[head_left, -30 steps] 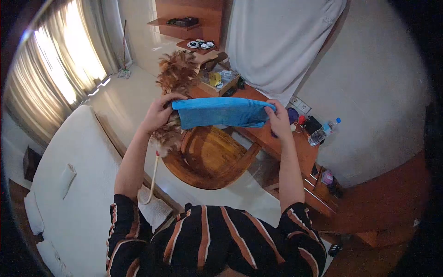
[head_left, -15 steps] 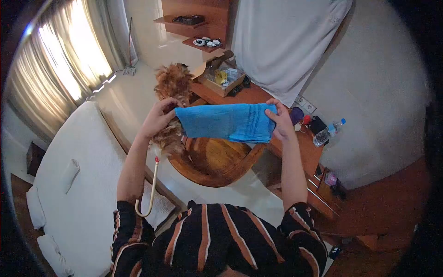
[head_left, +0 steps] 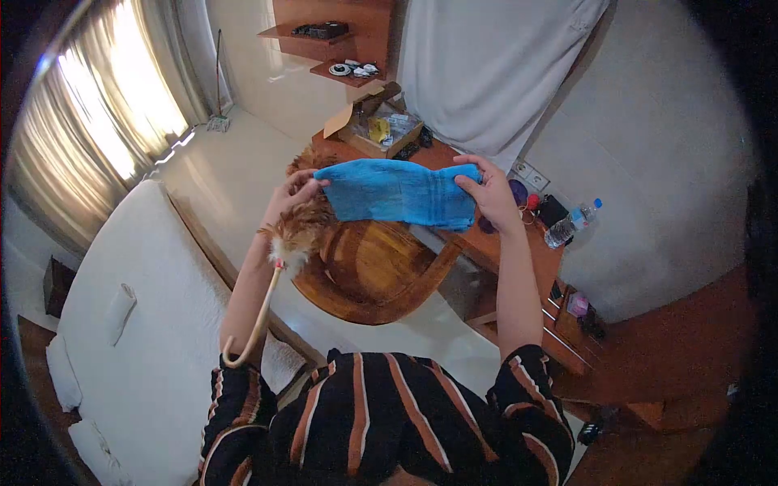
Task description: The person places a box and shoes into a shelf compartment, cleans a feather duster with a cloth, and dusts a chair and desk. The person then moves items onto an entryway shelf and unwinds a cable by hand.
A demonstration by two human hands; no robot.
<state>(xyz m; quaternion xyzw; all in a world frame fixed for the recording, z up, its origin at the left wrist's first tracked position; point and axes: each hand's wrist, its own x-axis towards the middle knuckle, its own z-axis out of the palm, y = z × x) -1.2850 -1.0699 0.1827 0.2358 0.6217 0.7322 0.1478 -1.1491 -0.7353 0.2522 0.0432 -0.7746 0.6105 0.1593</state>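
A folded blue cloth (head_left: 397, 193) is stretched out in front of me, high over a wooden chair (head_left: 381, 267). My left hand (head_left: 298, 193) pinches its left end, and my right hand (head_left: 489, 194) grips the right end with the thumb on top. Brown feathers of a feather duster (head_left: 304, 231) show around my left hand and over my left forearm. Its pale hooked handle runs down along that forearm towards my sleeve. I cannot tell whether the left hand also holds the duster.
Ahead is a wooden desk (head_left: 442, 155) with an open cardboard box (head_left: 381, 134), a water bottle (head_left: 574, 223) and small items. A white bed (head_left: 154, 324) fills the left side. Shelves (head_left: 304, 36) and a white hanging cloth (head_left: 486, 73) are at the back; a mop (head_left: 218, 121) stands by the curtain.
The blue cloth has risen slightly and bends more along its upper edge. The duster has shifted, its feathers now in front of my left forearm. The camera view has tilted slightly.
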